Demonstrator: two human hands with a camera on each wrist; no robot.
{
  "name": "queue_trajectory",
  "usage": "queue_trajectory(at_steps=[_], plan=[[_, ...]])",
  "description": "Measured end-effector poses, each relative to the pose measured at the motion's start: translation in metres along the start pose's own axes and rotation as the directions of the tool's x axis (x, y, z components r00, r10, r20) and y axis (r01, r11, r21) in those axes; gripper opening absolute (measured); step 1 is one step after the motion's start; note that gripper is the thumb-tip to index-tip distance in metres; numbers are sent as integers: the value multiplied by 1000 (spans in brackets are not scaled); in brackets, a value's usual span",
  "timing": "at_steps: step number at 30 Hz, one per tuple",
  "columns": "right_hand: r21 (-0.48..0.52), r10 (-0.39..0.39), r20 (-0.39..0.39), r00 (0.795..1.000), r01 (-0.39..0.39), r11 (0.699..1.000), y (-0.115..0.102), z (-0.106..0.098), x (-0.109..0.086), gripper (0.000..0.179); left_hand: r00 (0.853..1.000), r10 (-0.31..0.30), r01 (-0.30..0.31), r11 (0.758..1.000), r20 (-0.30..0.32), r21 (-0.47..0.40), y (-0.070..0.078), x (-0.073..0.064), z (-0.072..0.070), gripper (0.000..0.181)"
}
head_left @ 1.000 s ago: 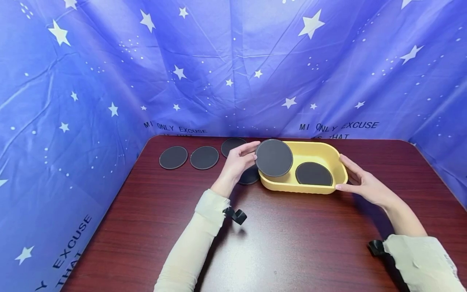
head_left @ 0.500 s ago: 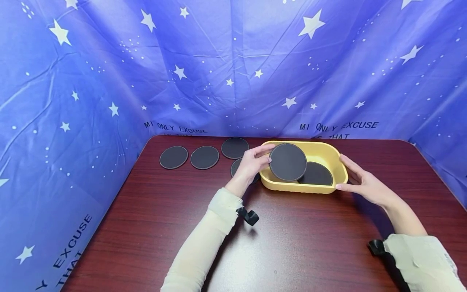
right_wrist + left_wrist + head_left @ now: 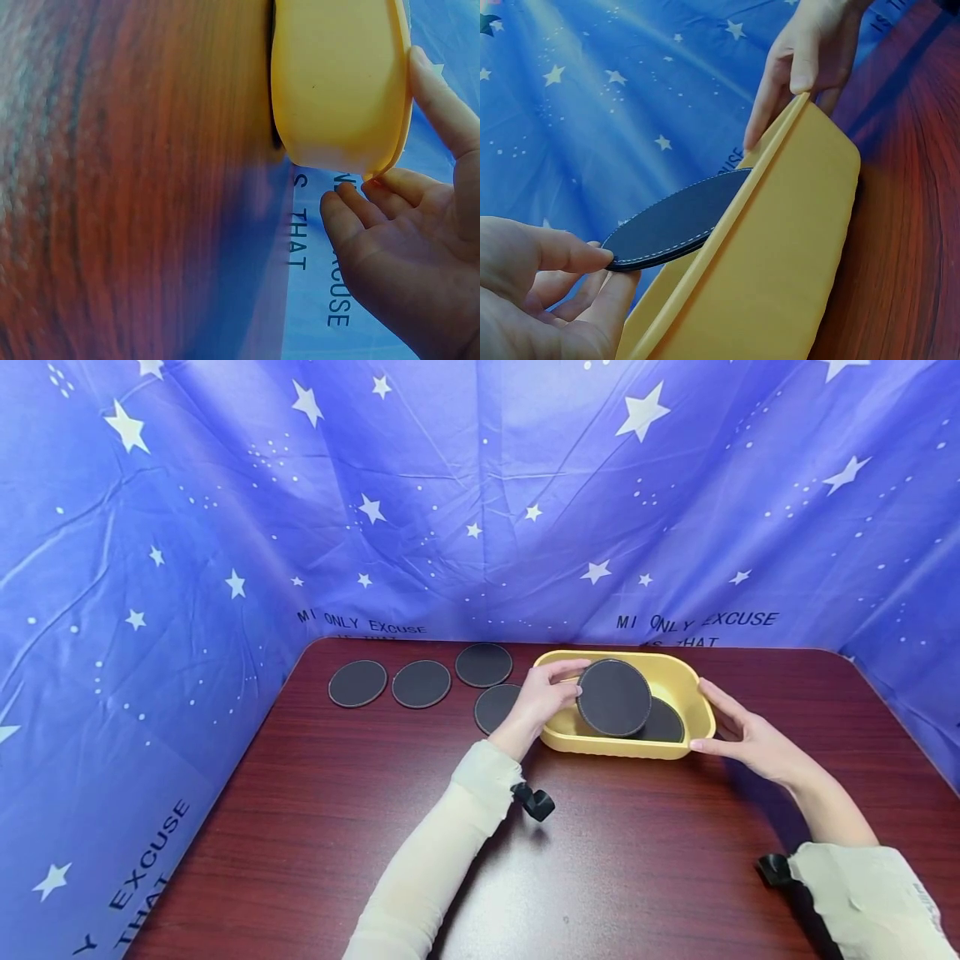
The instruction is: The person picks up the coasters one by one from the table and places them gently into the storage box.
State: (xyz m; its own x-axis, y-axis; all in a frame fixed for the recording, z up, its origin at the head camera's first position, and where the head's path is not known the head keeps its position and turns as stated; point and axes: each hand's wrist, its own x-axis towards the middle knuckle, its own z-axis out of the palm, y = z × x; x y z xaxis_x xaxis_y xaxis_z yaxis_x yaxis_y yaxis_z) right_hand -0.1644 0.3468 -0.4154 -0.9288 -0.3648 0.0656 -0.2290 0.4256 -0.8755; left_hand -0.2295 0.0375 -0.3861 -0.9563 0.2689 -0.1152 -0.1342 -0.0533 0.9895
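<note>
My left hand pinches a round black coaster with pale edge stitching by its left edge. In the head view it is over the yellow plastic bin; in the left wrist view, its far part dips behind the bin's rim. Another black coaster lies inside the bin, partly covered by the held one. At the bin's right end, my right hand holds the rounded end, thumb at the near corner and fingers towards the far side. The right wrist view shows that thumb along the rim.
Left of the bin, several more black coasters lie flat on the dark red wooden table, among them one at the far left and one partly behind my left hand. A blue star-printed curtain stands behind the table.
My left hand has carried the coaster to the right and slightly nearer, from the bin's left end to over its middle, covering more of the coaster inside. My right hand stays put.
</note>
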Motion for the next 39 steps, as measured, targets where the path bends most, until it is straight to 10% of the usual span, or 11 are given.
queue_trajectory(at_steps=[14, 21, 29, 39], plan=[[4, -15, 5, 1000, 15, 1000, 0, 2, 1, 91, 1000, -31, 31, 991, -2, 127, -14, 14, 30, 47], [-4, 8, 1, 1000, -8, 1000, -1, 0, 1, 92, 999, -5, 25, 903, -49, 430, -21, 18, 36, 44], [-19, 17, -2, 1000, -17, 1000, 0, 0, -1, 92, 999, -33, 39, 860, -21, 509, -21, 17, 38, 39], [-7, -1, 0, 1000, 1, 1000, 0, 1, 0, 92, 990, -130, 96, 908, 57, 407, -23, 16, 38, 37]])
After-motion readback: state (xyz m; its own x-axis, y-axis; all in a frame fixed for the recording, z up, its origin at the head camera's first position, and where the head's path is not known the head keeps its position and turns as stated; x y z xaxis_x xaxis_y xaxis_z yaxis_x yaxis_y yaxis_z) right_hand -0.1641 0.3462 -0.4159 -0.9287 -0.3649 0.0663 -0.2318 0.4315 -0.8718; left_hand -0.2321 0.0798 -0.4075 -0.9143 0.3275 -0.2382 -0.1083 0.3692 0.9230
